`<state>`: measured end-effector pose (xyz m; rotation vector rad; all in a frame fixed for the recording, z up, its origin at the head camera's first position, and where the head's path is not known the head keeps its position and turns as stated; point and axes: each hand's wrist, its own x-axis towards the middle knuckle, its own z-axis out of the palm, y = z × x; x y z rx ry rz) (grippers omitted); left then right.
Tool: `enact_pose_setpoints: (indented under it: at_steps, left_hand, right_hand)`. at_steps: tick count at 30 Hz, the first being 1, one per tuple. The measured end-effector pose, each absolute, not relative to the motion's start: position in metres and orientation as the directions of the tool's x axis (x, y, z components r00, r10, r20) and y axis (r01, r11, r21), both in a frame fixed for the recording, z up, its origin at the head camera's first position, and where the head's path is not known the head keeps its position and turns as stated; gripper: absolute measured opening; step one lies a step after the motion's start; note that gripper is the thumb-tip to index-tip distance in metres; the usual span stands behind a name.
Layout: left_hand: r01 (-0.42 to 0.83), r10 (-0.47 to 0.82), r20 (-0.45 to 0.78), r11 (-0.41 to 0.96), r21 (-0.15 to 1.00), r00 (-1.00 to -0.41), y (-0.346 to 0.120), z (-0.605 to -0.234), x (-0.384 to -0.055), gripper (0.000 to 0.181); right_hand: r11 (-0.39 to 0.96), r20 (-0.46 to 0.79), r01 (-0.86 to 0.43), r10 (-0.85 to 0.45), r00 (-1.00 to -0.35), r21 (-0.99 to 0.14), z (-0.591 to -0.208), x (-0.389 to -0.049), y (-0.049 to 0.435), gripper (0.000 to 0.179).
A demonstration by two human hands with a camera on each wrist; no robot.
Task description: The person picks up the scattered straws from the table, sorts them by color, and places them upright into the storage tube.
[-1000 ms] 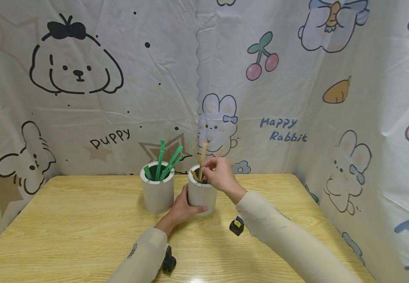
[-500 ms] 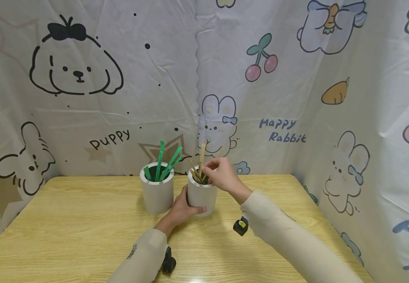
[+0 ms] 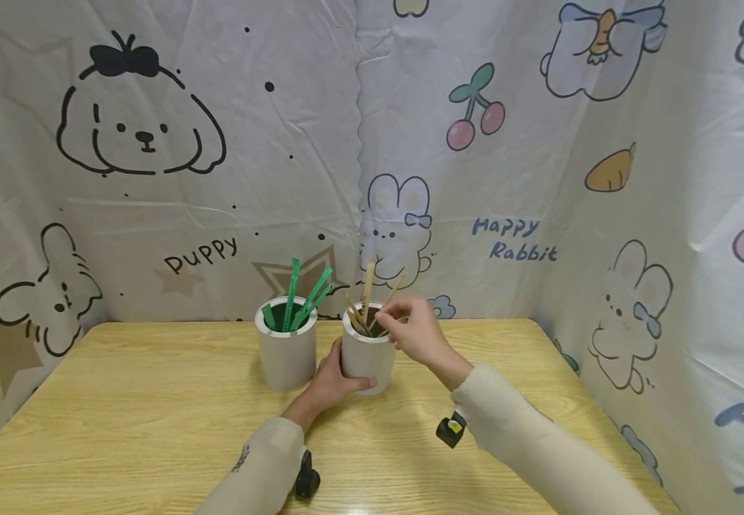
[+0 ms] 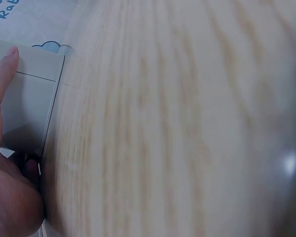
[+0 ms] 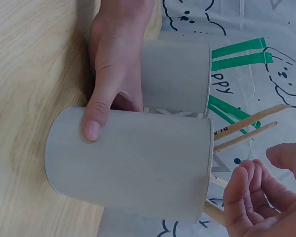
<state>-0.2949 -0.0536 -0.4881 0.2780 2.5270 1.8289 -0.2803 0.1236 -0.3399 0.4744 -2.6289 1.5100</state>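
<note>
A white cylindrical cup (image 3: 372, 359) holds several flat tan sticks (image 3: 368, 292); dark lettering marks some of them in the right wrist view. My left hand (image 3: 332, 379) grips this cup from its left side, thumb across the front (image 5: 92, 129). At the cup's right rim is my right hand (image 3: 418, 332). Its fingers are loosely bent in the right wrist view, the thumb (image 5: 283, 154) apart from them, and nothing shows between. To the left, a second white cup (image 3: 287, 363) holds several green strips (image 3: 291, 295). The sticks' lower ends are hidden inside.
Both cups stand upright, side by side, near the back of the wood-grain table (image 3: 153, 422). A patterned cloth (image 3: 269, 157) hangs behind and on both sides. A black wrist camera (image 3: 451, 429) hangs below the right sleeve.
My right hand has moved right, away from the upright tan stick it pinched, which now stands in the cup. Its thumb and fingers have parted. My left hand keeps its grip.
</note>
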Motion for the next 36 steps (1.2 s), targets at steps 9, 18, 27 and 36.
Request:
enact_pose_setpoints:
  at_steps: [9,18,27,36]
  left_hand:
    - [0.136,0.146,0.092,0.328,0.935,-0.985,-0.053,-0.487,-0.293,0.109]
    - [0.135,0.15,0.089,0.332,0.933,-0.985,-0.053,-0.491,-0.292,0.11]
    - [0.145,0.15,0.1,0.328,0.933,-0.984,-0.055,-0.491,-0.291,0.111]
    - [0.145,0.148,0.1,0.335,0.931,-0.984,-0.056,-0.491,-0.293,0.112]
  right_hand:
    - [0.467,0.213,-0.292,-0.216,-0.953,-0.835,-0.35,-0.272,0.135,0.017]
    - [0.44,0.207,-0.3,-0.248,-0.946,-0.846,-0.364,-0.266,0.143,0.015]
    - [0.4,0.22,-0.336,-0.31,-0.925,-0.852,-0.376,-0.262,0.152,0.019]
    - [0.418,0.177,-0.303,-0.312,-0.933,-0.856,-0.391,-0.257,0.164,0.019]
